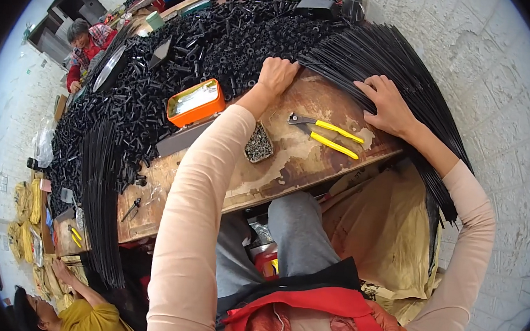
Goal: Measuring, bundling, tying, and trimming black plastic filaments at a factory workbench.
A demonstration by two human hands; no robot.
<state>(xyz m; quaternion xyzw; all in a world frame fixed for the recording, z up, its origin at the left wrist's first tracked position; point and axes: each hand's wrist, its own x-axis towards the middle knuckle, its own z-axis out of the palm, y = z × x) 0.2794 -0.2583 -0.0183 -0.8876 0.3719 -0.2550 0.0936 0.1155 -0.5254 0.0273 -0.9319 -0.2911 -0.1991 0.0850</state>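
Note:
My left hand (277, 77) is closed in a fist at the near edge of a pile of small black tubular parts (238, 34), beside the tips of a fanned bundle of long thin black rods (375, 55). What its fingers hold, if anything, is hidden. My right hand (389, 106) lies over the same bundle, fingers bent and thumb apart. Between my forearms, yellow-handled pincers (325, 136) lie on the worn wooden table (277, 173). A small tray of tiny metal pieces (258, 145) sits beside my left forearm.
An orange box (196, 103) stands left of my left arm. Another bundle of black rods (101, 195) hangs over the table's left edge. A metal cup (354, 6) is at the back. Other people work at far left (89, 46) and lower left (85, 314). A rough white wall (504, 92) rises at right.

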